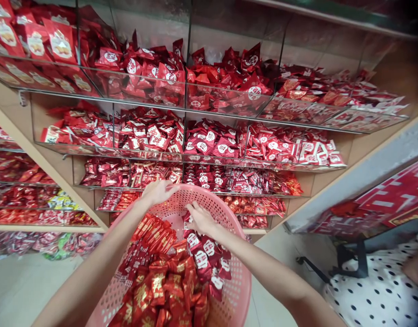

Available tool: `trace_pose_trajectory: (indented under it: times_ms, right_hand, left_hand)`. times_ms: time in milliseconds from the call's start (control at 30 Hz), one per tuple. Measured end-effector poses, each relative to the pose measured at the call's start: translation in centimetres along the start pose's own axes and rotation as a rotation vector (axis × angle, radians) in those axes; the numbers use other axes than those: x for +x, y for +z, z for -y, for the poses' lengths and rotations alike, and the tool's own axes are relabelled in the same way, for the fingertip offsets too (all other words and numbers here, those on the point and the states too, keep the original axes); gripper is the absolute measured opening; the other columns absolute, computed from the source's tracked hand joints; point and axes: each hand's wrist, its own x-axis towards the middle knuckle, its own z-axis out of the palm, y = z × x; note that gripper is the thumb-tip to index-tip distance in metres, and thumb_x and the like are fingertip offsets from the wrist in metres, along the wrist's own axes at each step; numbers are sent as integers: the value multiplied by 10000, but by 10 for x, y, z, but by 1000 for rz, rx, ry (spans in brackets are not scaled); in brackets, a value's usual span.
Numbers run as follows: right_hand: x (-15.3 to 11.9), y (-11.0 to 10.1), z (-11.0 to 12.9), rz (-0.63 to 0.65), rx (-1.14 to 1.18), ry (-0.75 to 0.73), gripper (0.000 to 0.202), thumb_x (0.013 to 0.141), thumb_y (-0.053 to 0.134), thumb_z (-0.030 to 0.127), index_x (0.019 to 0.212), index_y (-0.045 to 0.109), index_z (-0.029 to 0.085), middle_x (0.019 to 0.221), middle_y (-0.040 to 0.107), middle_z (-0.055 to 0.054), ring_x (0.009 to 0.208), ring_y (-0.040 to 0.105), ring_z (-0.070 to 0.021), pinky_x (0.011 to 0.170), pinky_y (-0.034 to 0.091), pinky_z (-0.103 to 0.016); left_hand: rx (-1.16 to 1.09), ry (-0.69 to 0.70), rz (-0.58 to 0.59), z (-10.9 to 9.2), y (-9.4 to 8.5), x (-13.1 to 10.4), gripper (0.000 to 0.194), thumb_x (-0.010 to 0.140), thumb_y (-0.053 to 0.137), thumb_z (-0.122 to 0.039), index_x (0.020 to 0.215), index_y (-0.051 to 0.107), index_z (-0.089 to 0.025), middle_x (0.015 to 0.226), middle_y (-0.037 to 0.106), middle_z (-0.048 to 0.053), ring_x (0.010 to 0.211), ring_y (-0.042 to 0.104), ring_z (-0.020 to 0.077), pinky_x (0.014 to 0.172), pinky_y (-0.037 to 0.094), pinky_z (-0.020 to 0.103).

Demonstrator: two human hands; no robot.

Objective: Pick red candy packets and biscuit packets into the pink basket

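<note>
Basket (241, 272), pink and holed, with both my hands at it.
My left hand (157, 191) lies on the basket's far rim, left of its middle; I can't tell how firmly it closes there. My right hand (201, 219), fingers loosely curled, is inside at the dark-red packets (201, 259), toward the right edge; whether it grips one I can't tell. Orange-red packets (157, 234) lie toward the far-left edge, gold-printed red packets (158, 284) toward the near edge.
</note>
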Motion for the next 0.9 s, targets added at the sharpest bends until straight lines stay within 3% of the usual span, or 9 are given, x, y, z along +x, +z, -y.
trace_pose_trajectory:
  times_ms: [133, 267, 333, 433, 567, 633, 700, 800, 900]
  right_hand:
    - [-11, -36, 5, -118, 145, -42, 540, 741, 567, 296, 1230, 354, 216, 1227, 407, -93, 1032, 478, -223, 834, 385, -346]
    - [-56, -62, 2, -148, 204, -80, 537, 734, 571, 284, 1229, 370, 237, 1192, 441, -64, 967, 502, -197, 827, 390, -330]
    - [-86, -59, -3, -92, 170, -82, 536, 726, 577, 270, 1228, 389, 249, 1149, 466, -55, 996, 491, -212, 854, 380, -345]
    - [-124, -34, -11, 8, 79, -27, 560, 695, 586, 208, 1227, 420, 263, 1152, 478, -63, 1049, 473, -250, 883, 369, -386]
    - [-146, -11, -14, 76, 24, -4, 695, 674, 645, 261, 1311, 368, 282, 1302, 411, -90, 1232, 310, -319, 1013, 220, -488]
    - [-142, -17, -13, 118, 52, -1, 818, 642, 680, 427, 1354, 308, 273, 1381, 328, -107, 1284, 221, -345, 1041, 138, -521]
    - [-124, -31, -9, 98, 79, -18, 860, 645, 624, 573, 1368, 278, 263, 1395, 311, -111, 1281, 232, -338, 1042, 144, -512]
    - [-75, -41, 0, -9, 44, -11, 680, 775, 474, 566, 1344, 313, 231, 1300, 420, -119, 1192, 368, -289, 979, 281, -446]
    - [-15, -25, 11, 41, -101, 135, 681, 729, 518, 588, 1240, 428, 147, 1222, 473, -183, 1143, 404, -333, 883, 351, -455]
  left_hand:
    - [0, -24, -8, 2, 3, 1, 619, 780, 229, -692, 899, 614, -222, 753, 649, 66, 751, 609, 236, 634, 396, 287]
    - [-2, -27, 8, 9, 5, 4, 645, 767, 215, -712, 869, 612, -215, 747, 647, 68, 732, 607, 233, 620, 392, 283]
    - [-1, -25, 17, 12, 4, 5, 664, 765, 191, -720, 847, 608, -210, 738, 646, 73, 725, 607, 239, 620, 393, 292]
    - [-10, -23, 23, 14, 3, 6, 674, 761, 184, -727, 850, 608, -211, 741, 649, 76, 729, 608, 249, 630, 396, 305]
    - [-28, -29, 23, 13, 4, 10, 660, 764, 213, -717, 937, 621, -227, 788, 661, 77, 771, 612, 249, 658, 404, 304]
    - [-26, -19, 23, 10, 6, 13, 664, 768, 209, -711, 981, 620, -235, 829, 667, 81, 805, 612, 253, 677, 408, 308]
    - [-20, -9, 27, 5, 6, 16, 672, 767, 204, -713, 1000, 618, -237, 864, 670, 84, 831, 610, 260, 694, 412, 317]
    - [-11, 0, 32, -3, 6, 18, 674, 764, 207, -718, 968, 626, -230, 843, 670, 86, 820, 612, 264, 691, 416, 327]
    - [-3, 17, 11, -10, 5, 18, 662, 764, 212, -716, 912, 631, -225, 806, 666, 85, 805, 614, 262, 673, 412, 317]
